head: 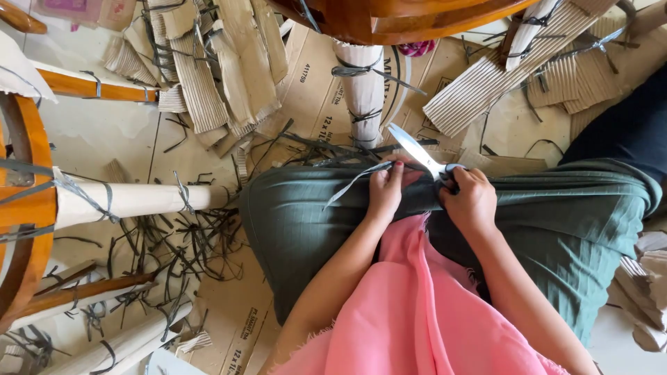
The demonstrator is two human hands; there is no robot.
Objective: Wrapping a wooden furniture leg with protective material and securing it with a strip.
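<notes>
A grey strap (356, 179) is pinched in the closed fingers of the left hand (384, 192) at centre frame. At its 3 o'clock, scissors (415, 151) are gripped by the right hand (471, 201), blades pointing to 11 o'clock, above a green-clad lap (313, 222).
</notes>
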